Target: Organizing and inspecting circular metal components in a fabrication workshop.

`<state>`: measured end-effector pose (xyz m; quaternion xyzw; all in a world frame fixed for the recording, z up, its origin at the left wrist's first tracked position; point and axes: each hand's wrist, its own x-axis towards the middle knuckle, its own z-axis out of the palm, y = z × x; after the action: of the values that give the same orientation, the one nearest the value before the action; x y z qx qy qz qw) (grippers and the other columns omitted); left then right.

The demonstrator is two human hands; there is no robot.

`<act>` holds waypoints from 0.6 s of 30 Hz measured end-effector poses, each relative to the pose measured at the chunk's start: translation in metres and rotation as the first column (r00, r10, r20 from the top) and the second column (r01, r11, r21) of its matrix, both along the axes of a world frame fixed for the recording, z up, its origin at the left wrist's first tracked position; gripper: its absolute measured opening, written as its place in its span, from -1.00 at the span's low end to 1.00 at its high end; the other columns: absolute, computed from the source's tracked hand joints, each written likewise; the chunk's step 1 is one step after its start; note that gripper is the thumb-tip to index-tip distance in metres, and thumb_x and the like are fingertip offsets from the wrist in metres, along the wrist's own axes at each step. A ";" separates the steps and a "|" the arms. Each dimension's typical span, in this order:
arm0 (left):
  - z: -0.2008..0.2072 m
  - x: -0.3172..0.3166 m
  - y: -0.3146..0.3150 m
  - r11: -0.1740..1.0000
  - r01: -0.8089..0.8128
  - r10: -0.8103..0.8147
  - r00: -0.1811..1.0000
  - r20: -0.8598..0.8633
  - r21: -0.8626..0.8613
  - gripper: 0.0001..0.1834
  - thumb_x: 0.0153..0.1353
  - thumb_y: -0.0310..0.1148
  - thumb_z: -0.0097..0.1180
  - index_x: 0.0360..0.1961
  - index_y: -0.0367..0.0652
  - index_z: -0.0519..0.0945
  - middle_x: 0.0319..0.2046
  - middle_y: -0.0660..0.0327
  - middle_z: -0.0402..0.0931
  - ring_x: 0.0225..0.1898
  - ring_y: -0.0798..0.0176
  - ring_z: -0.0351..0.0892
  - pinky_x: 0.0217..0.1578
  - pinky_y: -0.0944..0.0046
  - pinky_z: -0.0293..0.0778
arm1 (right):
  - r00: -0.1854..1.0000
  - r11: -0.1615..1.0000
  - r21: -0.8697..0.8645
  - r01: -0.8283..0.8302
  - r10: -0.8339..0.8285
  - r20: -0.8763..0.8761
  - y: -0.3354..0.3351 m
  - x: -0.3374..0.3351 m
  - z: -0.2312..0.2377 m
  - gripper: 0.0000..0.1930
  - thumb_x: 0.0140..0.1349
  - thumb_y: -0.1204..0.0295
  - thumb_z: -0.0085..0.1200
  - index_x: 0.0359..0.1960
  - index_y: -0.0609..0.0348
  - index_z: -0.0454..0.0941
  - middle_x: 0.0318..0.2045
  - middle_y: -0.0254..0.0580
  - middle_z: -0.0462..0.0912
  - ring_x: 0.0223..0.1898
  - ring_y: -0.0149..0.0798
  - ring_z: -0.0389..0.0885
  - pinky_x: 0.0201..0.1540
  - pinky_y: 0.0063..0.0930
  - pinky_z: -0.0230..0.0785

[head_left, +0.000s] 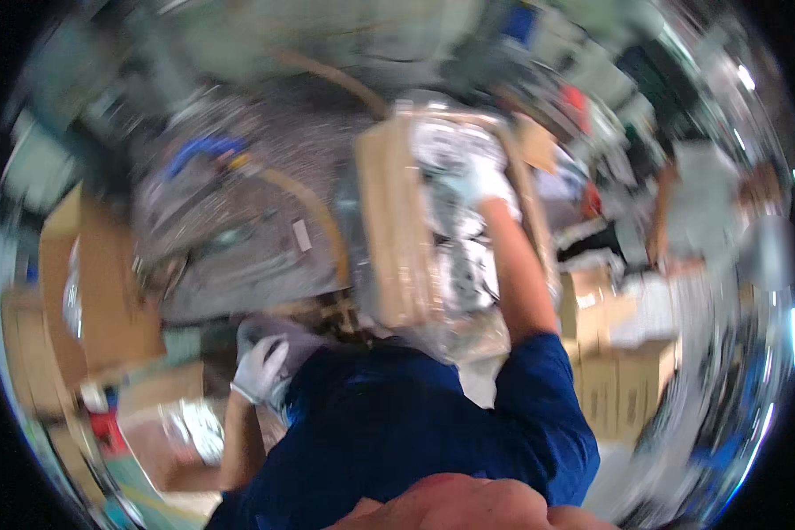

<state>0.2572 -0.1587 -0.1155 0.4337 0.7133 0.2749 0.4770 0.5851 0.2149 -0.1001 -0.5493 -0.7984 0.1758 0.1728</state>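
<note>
My left hand (261, 371), in a whitish glove, is low beside my body with its fingers apart and nothing visible in them. A greyish, soft-looking piece (302, 343) lies close to its fingertips; I cannot tell whether they touch. My right hand (488, 184), also gloved, reaches into an open cardboard box (387, 225) in front of me. White and silvery pieces (459, 274) with dark markings fill the box, their kind lost in motion blur. The right fingers merge with these pieces, so any grip is hidden. Clear plastic film hangs over the box's near edge.
Left of the box is a grey work surface (256, 274) with a blue curved tool or handle (205, 152) and a tan hose (318, 208). Open cartons (106, 296) stand at the left. Closed cartons (623, 389) are stacked at the right, near another person's arm (662, 212).
</note>
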 end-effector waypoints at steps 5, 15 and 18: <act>0.025 -0.045 -0.100 0.909 -0.415 0.410 0.876 0.254 -0.039 -0.45 0.29 -0.05 0.02 0.08 -0.35 0.45 -0.26 0.13 0.58 -0.34 0.34 0.57 -0.31 0.36 0.49 | 0.981 0.967 0.230 0.110 -0.143 0.133 -0.050 0.014 0.019 -0.43 0.05 0.19 0.26 0.12 0.08 0.46 -0.10 0.13 0.59 -0.12 0.00 0.61 -0.06 -0.24 0.44; -0.110 -0.229 -0.365 -0.082 -0.987 0.986 -0.101 -0.135 0.138 -0.50 0.25 0.06 0.04 -0.23 -0.24 0.60 -0.42 0.13 0.58 -0.39 0.26 0.55 -0.38 0.25 0.49 | 0.883 0.848 -0.293 -0.442 0.353 -0.310 -0.156 -0.046 0.073 -0.50 0.14 0.47 0.10 0.15 0.39 0.40 0.05 0.04 0.53 0.06 -0.11 0.49 0.16 -0.30 0.29; -0.178 -0.245 -0.371 -0.396 -0.911 0.875 -0.412 0.253 -0.115 -0.35 0.24 0.13 -0.06 0.11 -0.21 0.46 -0.03 0.05 0.53 -0.13 0.11 0.56 -0.14 0.10 0.48 | 0.862 0.735 -0.453 -0.504 0.459 -0.215 -0.185 -0.057 0.087 -0.45 0.21 0.32 0.14 0.15 0.45 0.37 -0.14 -0.06 0.57 -0.15 -0.31 0.50 -0.05 -0.48 0.36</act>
<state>0.0119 -0.5296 -0.2937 -0.3568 0.6664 0.6499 0.0787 0.5280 0.0301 -0.0127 -0.3409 -0.8324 0.4369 0.0101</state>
